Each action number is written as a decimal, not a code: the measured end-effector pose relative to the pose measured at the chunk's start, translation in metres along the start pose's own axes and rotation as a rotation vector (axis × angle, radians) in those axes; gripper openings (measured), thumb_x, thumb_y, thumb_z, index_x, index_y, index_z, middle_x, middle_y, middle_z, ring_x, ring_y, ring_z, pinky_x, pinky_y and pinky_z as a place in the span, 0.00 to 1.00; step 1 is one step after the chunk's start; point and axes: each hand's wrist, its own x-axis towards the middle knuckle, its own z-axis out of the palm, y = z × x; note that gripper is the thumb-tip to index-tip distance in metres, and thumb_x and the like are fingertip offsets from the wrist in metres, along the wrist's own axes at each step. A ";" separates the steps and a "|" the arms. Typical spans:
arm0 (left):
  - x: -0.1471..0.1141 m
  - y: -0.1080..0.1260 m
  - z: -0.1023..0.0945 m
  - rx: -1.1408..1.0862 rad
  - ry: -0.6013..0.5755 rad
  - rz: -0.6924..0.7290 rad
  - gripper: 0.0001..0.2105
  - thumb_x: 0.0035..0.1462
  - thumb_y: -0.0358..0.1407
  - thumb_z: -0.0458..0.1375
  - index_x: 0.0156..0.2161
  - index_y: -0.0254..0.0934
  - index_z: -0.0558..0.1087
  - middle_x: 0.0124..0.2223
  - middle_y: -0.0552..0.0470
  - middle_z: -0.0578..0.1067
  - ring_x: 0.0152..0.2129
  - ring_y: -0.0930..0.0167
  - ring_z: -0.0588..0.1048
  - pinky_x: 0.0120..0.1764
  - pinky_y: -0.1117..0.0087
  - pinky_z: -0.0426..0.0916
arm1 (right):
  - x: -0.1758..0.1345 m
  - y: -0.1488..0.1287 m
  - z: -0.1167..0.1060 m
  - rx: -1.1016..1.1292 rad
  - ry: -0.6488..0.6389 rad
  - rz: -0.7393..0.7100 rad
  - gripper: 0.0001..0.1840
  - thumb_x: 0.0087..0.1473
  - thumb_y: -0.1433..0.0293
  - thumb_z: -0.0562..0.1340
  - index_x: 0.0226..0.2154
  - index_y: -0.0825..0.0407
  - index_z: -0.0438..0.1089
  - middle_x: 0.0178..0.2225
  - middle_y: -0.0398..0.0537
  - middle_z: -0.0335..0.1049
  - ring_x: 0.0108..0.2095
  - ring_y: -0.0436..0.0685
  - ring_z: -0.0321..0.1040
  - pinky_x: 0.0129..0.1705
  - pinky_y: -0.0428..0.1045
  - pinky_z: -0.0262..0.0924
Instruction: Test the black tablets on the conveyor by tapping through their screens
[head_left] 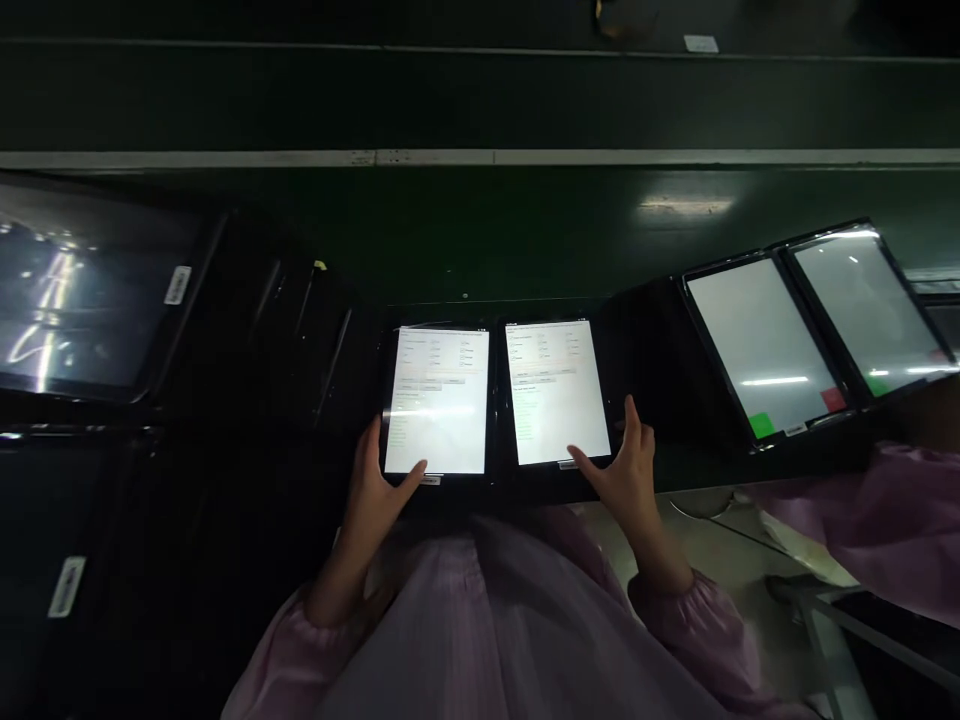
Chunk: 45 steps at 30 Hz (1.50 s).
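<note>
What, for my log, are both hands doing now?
Left hand: open around corner of left lit tablet; grip unclear.
Right hand: open around corner of right lit tablet; grip unclear.

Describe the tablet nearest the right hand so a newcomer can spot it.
On the dark green bench, look between the left hand and right hand. Of the pair there, pick the right-side tablet. Unlike its left neighbour, it has the right hand at its lower corner; unlike the tablets farther right, it shows small text, without red or green squares.
</note>
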 end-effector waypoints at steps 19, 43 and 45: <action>-0.025 -0.005 -0.006 -0.288 0.044 -0.115 0.21 0.61 0.52 0.60 0.54 0.43 0.75 0.67 0.43 0.70 0.71 0.53 0.62 0.71 0.48 0.56 | -0.003 -0.016 -0.009 -0.022 -0.021 0.130 0.48 0.58 0.35 0.60 0.71 0.40 0.55 0.50 0.56 0.69 0.46 0.67 0.71 0.49 0.68 0.73; -0.013 -0.019 -0.004 -0.249 0.050 0.101 0.21 0.62 0.48 0.63 0.56 0.43 0.76 0.64 0.44 0.74 0.68 0.56 0.66 0.71 0.50 0.56 | -0.007 -0.051 -0.009 -0.027 0.009 -0.535 0.16 0.67 0.71 0.60 0.46 0.38 0.83 0.59 0.46 0.74 0.65 0.68 0.64 0.62 0.69 0.68; -0.014 -0.021 -0.001 -0.253 0.074 0.165 0.21 0.63 0.49 0.63 0.57 0.44 0.76 0.65 0.44 0.73 0.67 0.56 0.67 0.70 0.50 0.58 | -0.005 -0.049 -0.008 0.004 0.036 -0.551 0.16 0.67 0.73 0.62 0.46 0.40 0.83 0.58 0.47 0.76 0.64 0.67 0.65 0.60 0.67 0.69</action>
